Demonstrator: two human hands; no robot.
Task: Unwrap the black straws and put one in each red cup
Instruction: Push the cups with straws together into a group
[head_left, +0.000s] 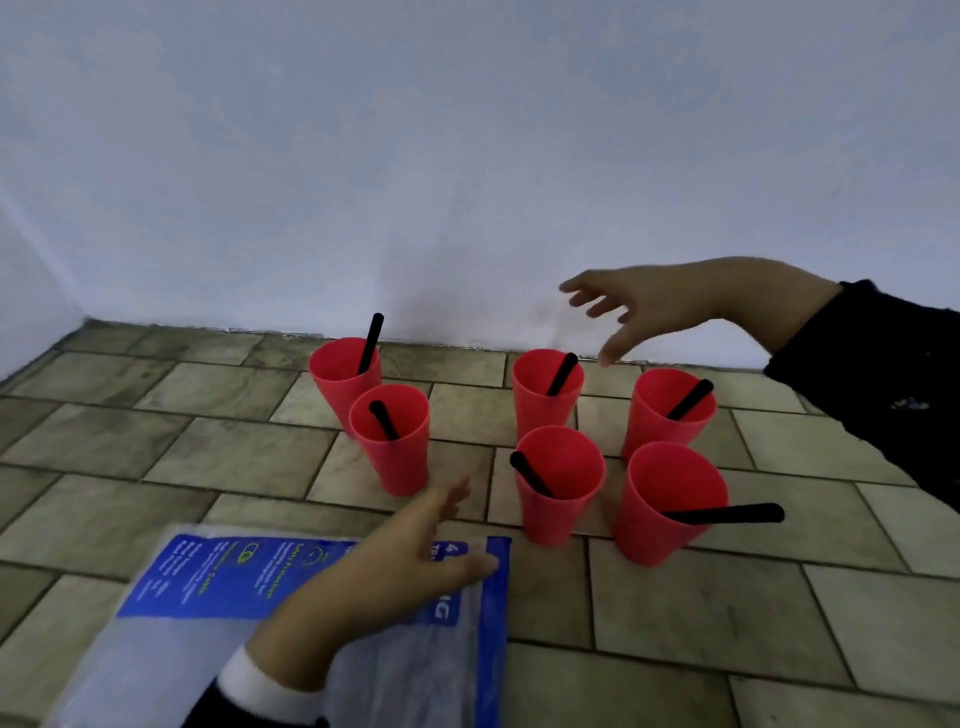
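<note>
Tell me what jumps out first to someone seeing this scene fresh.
Six red plastic cups cluster on the tiled floor near the wall, each holding a black straw. The open right hand hovers above the back cups; the open left hand reaches over a blue-printed clear plastic bag.
</note>
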